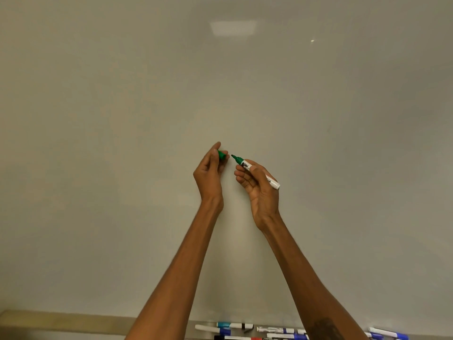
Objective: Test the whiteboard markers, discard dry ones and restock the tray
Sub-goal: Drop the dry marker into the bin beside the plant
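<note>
i hold the left hand [210, 168] pinched on the green cap [222, 154], clear of the nib, while the right hand [257, 182] grips the uncapped green marker [247, 166] tip-forward before the whiteboard [220, 82] middle for a test stroke, with the other markers [274, 330] along its bottom edge.

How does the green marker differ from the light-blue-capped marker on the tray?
The green marker is uncapped; the light-blue-capped marker is capped. The green marker is held slanted in the right hand, its cap in the left hand; the light-blue-capped marker lies flat on the tray. Both have white barrels.
</note>
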Demonstrator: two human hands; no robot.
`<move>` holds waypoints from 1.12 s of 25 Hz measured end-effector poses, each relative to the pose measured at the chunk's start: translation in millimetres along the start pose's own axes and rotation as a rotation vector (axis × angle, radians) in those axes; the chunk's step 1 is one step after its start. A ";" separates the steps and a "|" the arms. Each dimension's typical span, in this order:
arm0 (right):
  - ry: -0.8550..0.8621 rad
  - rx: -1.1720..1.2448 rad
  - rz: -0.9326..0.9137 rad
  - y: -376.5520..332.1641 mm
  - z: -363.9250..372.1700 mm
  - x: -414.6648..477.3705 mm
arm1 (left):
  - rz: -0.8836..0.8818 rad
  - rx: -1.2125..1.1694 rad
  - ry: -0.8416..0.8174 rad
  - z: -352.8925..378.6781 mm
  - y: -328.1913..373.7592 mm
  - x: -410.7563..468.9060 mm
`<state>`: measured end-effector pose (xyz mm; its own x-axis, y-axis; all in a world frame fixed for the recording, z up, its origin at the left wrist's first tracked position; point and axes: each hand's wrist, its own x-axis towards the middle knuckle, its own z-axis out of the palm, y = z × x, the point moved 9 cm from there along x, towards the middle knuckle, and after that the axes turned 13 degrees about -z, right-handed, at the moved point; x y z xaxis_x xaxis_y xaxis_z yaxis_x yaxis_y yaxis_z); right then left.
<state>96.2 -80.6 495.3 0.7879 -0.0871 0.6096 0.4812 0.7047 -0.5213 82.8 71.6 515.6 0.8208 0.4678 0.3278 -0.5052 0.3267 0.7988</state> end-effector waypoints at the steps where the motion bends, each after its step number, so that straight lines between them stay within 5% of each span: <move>1: -0.012 -0.018 0.005 2.0 0.4 -2.6 | -0.036 -0.023 -0.009 -2.8 -8.8 -1.5; 13: -0.055 -0.248 0.017 15.1 -6.2 -27.5 | -0.134 -0.058 0.028 -20.6 -39.0 -25.3; 28: -0.064 -0.186 0.028 20.0 -8.2 -54.6 | -0.165 -0.042 0.072 -38.9 -46.8 -55.5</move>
<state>66.0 -67.5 446.7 0.7787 -0.0199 0.6271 0.5268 0.5635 -0.6363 50.4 62.3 440.4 0.8729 0.4623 0.1562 -0.3776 0.4370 0.8164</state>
